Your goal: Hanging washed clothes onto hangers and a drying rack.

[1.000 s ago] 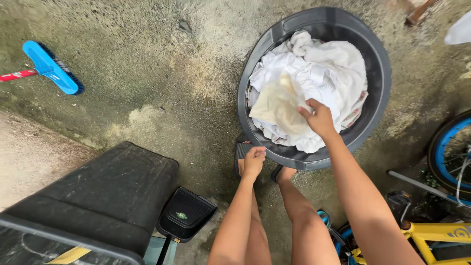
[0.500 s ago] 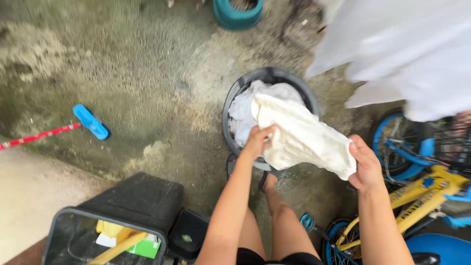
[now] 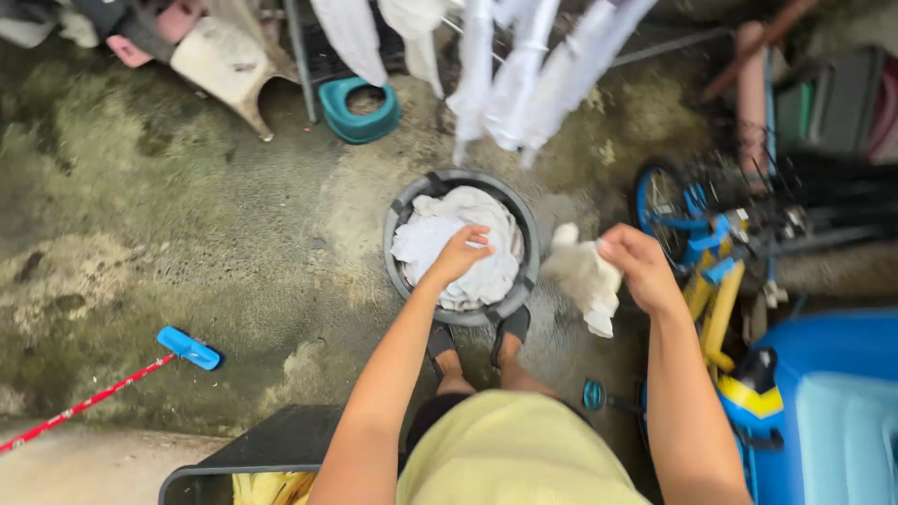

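Right hand (image 3: 638, 266) at centre right grips a white cloth (image 3: 585, 278); left hand (image 3: 460, 254) clutches white laundry (image 3: 449, 245) in the grey basket (image 3: 398, 220)

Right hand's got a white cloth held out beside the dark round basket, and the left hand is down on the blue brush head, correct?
Not quite. In the head view the left hand is over the white laundry in the basket, not the blue brush head, which lies apart on the floor. The right hand does hold the white cloth.

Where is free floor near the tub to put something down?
Bare concrete floor lies left of the grey tub, up to the blue brush. Right of it is crowded: the bicycle stands close, and hanging laundry fills the space behind.
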